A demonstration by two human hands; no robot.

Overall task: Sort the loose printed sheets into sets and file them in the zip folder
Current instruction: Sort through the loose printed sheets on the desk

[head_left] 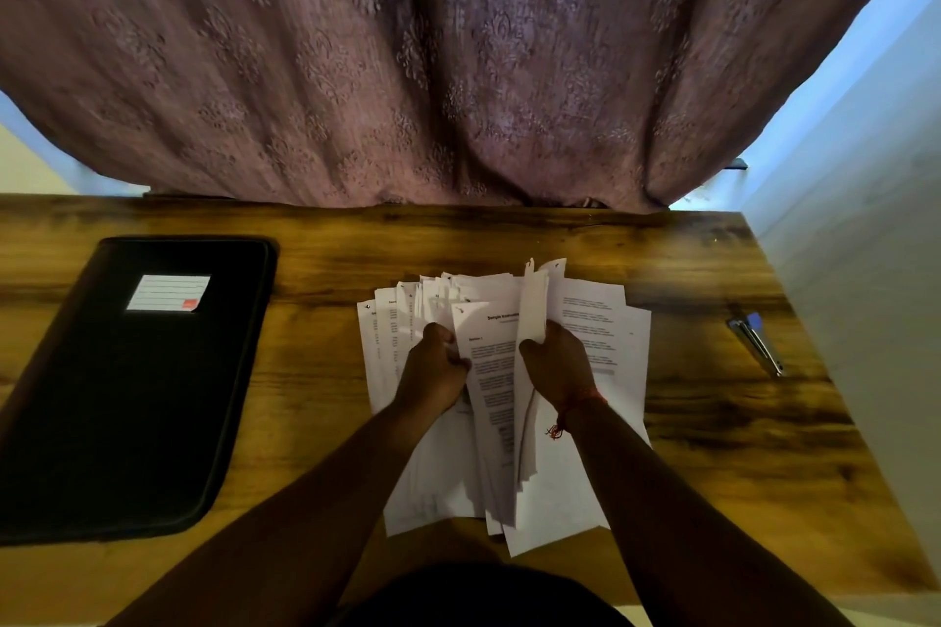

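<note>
On the one wooden desk (326, 239) lie one black zip folder (127, 397) bearing one white label (168, 293), one stapler (756, 344) with a blue end, and a fanned heap of printed sheets (601, 321) too overlapped to number, though well over ten edges show. Two hands work in the heap, one left hand (433, 372) and one right hand (557, 362), the right wrist carrying one red thread (570, 415). Behind the desk hangs one patterned mauve curtain (458, 66).
</note>
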